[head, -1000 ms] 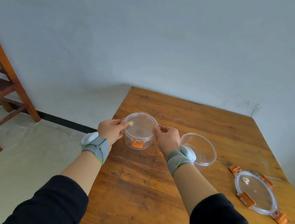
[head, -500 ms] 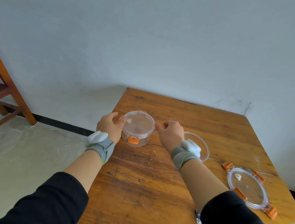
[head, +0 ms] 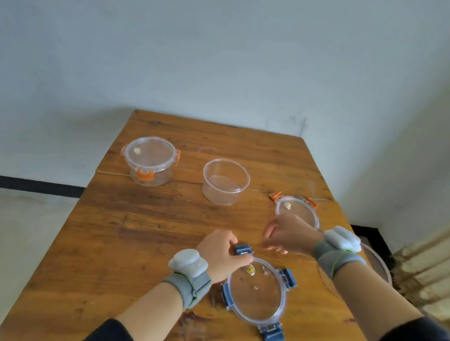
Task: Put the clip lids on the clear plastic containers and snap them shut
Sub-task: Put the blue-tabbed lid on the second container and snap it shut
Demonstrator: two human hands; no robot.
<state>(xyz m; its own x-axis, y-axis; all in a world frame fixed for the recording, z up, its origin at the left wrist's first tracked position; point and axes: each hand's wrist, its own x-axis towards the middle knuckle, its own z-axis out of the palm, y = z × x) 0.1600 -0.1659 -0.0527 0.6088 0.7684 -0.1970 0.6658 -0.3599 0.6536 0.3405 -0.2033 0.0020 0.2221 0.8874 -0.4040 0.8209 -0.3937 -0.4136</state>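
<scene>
A small clear container (head: 148,163) with its orange-clip lid on stands at the table's far left. To its right is an open clear container (head: 225,182) with no lid. An orange-clip lid (head: 298,210) lies flat at the right, partly hidden by my right hand (head: 290,234), which hovers with loosely curled fingers and holds nothing. A blue-clip lid (head: 256,294) lies flat near the front edge. My left hand (head: 220,253) pinches its far blue clip and rim. A further clear rim (head: 380,264) shows behind my right wrist.
The wooden table (head: 137,230) stands in a corner against a pale wall, with its left edge open to the floor. A stained wall panel (head: 432,270) is close on the right. Bare wood lies between the far containers and my hands.
Both hands let go of the orange-clipped container and drew back toward the near edge. My view tilted down. My left hand took hold of the blue-clip lid.
</scene>
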